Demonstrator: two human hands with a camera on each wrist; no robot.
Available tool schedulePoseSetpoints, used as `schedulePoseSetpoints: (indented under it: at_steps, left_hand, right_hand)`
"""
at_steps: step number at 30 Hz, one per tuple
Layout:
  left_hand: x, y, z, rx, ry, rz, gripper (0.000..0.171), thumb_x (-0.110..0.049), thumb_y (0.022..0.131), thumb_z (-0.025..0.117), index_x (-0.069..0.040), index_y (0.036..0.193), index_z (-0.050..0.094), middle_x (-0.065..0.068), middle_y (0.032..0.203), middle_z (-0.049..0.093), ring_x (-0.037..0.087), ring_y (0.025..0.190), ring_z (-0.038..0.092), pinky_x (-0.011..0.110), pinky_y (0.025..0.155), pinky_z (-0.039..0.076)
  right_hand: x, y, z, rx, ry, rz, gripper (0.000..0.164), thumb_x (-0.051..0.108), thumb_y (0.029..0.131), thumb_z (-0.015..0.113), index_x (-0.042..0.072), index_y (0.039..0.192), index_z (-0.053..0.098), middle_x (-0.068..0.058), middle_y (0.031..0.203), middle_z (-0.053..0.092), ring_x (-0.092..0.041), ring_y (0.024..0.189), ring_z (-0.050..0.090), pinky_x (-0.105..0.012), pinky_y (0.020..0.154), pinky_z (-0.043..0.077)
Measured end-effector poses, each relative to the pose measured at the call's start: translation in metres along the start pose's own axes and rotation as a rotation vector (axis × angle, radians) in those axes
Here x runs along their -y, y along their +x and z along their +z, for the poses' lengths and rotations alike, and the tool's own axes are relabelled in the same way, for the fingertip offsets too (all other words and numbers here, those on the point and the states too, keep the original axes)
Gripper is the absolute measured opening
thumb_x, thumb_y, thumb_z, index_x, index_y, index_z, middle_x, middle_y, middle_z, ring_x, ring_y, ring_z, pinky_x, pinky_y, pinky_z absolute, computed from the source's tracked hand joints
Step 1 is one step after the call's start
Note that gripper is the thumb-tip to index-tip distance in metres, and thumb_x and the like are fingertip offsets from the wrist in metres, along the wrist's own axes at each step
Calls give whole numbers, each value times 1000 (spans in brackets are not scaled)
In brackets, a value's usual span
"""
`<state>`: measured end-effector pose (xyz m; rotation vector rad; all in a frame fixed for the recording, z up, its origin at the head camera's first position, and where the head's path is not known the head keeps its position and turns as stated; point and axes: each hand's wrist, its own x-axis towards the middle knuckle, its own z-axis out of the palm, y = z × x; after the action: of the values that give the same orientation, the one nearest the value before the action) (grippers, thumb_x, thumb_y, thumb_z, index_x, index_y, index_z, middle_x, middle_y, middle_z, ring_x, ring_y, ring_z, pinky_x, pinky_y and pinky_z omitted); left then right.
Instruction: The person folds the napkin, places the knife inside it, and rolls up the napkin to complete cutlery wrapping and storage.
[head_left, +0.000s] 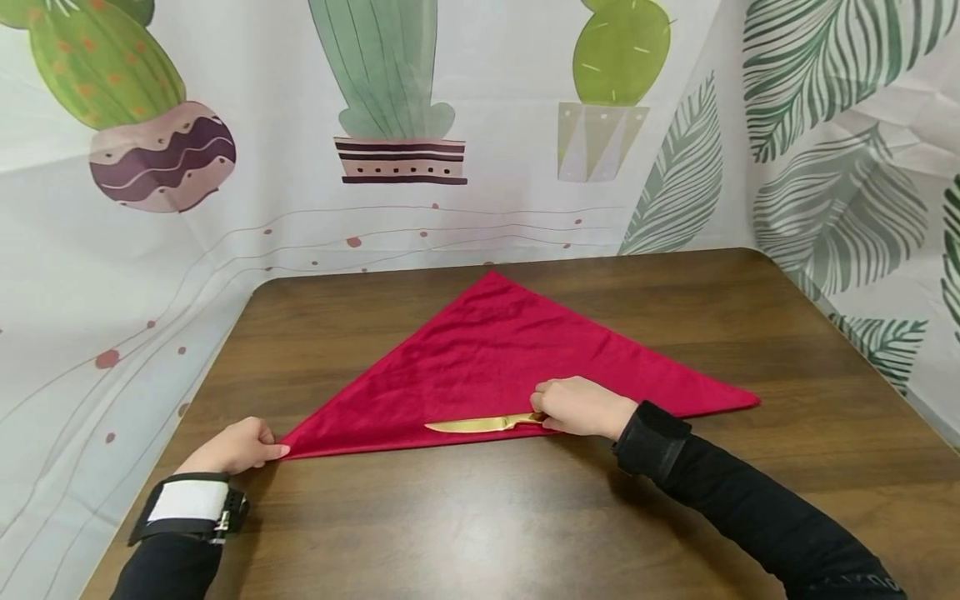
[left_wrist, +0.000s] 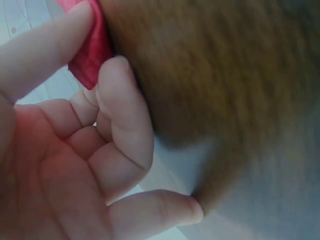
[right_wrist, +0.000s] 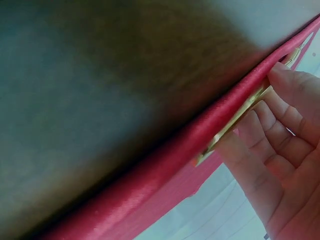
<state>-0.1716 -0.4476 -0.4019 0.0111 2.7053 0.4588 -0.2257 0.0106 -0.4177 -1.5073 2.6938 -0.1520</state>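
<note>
A red cloth napkin [head_left: 480, 350] lies as a triangle, its point toward the wall and its long edge toward me. At its left corner my left hand [head_left: 236, 446] pinches the cloth; the left wrist view has that corner [left_wrist: 92, 60] between thumb and finger. A gold table knife [head_left: 472, 425] rests along the near edge, blade to the left. My right hand [head_left: 581, 407] holds its handle, which the fingers partly cover. In the right wrist view the gold knife [right_wrist: 240, 112] lies just behind the napkin's edge [right_wrist: 165, 155], near the thumb and fingers.
Beneath everything is a brown wooden table [head_left: 465, 517] with rounded far corners. A white hanging cloth [head_left: 510, 225] printed with cacti and leaves stands behind the table and along its sides.
</note>
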Motion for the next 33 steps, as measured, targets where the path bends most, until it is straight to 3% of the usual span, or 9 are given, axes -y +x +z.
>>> schedulePoseSetpoints:
  at_steps: [7,13,16,19,23,27,33]
  left_hand:
    - [-5,1,5,-36,-1,34,23,-18,79,63,0,70,51,1,56,46,15,53,41,28,50,33]
    - [-7,-2,8,-72,-43,69,19,-11,78,63,-3,68,49,1,56,46,15,52,41,29,49,34]
    - [-10,-6,4,-129,-71,90,17,-8,77,62,-3,70,48,1,58,46,15,54,41,29,50,33]
    - [-20,-11,-4,-229,-92,107,13,-6,76,60,-2,73,49,2,59,46,16,53,42,30,48,34]
    - [-45,-18,-20,-399,-77,150,9,-6,76,59,-2,74,51,2,60,48,16,54,43,31,48,35]
    - [-82,-22,-33,-548,-77,206,10,-9,77,61,-5,74,53,0,61,49,16,57,43,31,52,34]
    - [-143,-20,-34,-699,-182,307,11,-11,76,64,-6,74,55,2,62,56,15,56,49,31,53,38]
  right_hand:
    - [-4,-5,-4,-22,55,73,14,20,74,70,14,75,57,7,69,46,-5,62,45,-20,58,43]
    - [-8,-14,-20,-130,87,138,13,18,76,68,10,81,59,5,72,47,-7,64,46,-21,58,43]
    - [-10,-15,-32,-207,105,158,17,17,76,68,6,88,61,2,77,51,-8,68,49,-23,61,45]
    - [-10,-14,-45,-294,148,187,18,16,77,67,5,90,61,-1,81,55,-11,72,52,-26,66,46]
    - [-6,-11,-57,-401,223,217,17,14,78,66,4,90,60,-3,84,58,-13,74,54,-29,70,46]
    - [5,-8,-62,-480,267,232,14,10,78,65,3,90,61,-3,85,59,-14,75,55,-30,71,46]
    - [22,0,-61,-595,340,232,8,7,77,65,7,85,61,1,81,60,-10,71,55,-26,65,47]
